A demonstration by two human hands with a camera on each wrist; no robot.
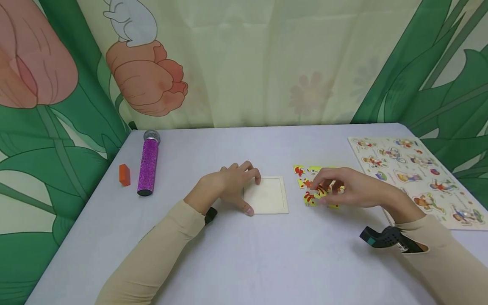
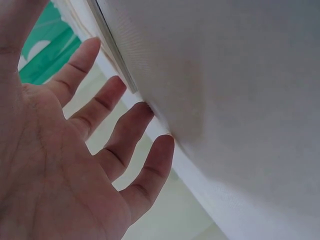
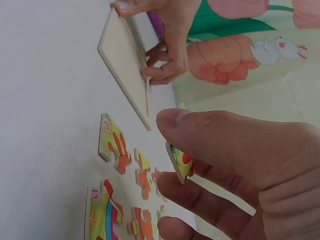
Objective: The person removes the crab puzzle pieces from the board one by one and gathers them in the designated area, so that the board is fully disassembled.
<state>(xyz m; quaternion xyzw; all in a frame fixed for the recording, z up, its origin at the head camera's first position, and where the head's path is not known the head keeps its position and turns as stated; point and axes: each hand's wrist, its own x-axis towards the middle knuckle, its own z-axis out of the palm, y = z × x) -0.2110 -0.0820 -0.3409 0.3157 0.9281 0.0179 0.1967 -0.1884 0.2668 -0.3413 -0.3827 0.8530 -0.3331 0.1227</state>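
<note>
My left hand [image 1: 235,184] holds the left side of a pale wooden puzzle tray [image 1: 271,197], which has a raised border. Its thumb is at the near left corner, and bent fingers reach the far edge. In the left wrist view its fingers [image 2: 132,132] are spread beside the tray's thin edge. Over a cluster of yellow, red and green puzzle pieces [image 1: 299,170], my right hand [image 1: 354,186] is raised. Between its thumb and finger it pinches one puzzle piece [image 3: 181,162], seen nearly edge-on in the right wrist view. The right hand hides part of the cluster in the head view.
A large picture board [image 1: 406,176] with printed figures lies at the right of the white table [image 1: 244,258]. At the left are a purple glittery microphone [image 1: 148,163] and an orange block [image 1: 124,175]. A printed curtain [image 1: 244,63] hangs behind.
</note>
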